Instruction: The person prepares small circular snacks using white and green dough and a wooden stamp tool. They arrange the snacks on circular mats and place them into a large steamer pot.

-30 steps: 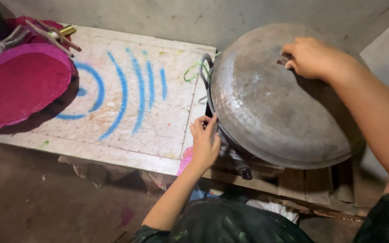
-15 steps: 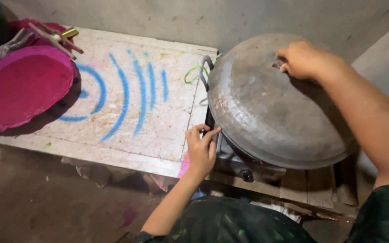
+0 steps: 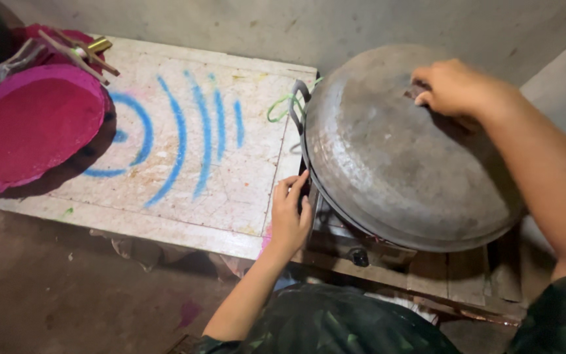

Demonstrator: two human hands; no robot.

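In the head view, a large round grey metal pan (image 3: pixel 401 151), dull and scratched, is seen turned bottom-up and tilted over a small dark stove (image 3: pixel 348 236) at the right end of a pale stone surface (image 3: pixel 191 196) sprayed with curved blue stripes. The right hand (image 3: pixel 453 86) is laid on the far upper part of the pan, its fingers curled down onto a small dark fitting there. The left hand (image 3: pixel 289 219) is pressed against the pan's near left rim, fingers bent narrowly around the edge, just above the stove. A looped metal handle (image 3: pixel 298 98) juts from the pan's left side, with a green cord (image 3: pixel 284 105) lying beside it. Well apart, at the far left, a round pink tray (image 3: pixel 31 128) rests on the surface, with thin sticks and a brass piece (image 3: pixel 93 47) behind it. The stove is largely hidden by the pan.

Compared with half a second ago, the pan is seen barely moved, and both hands are kept at their places on it.
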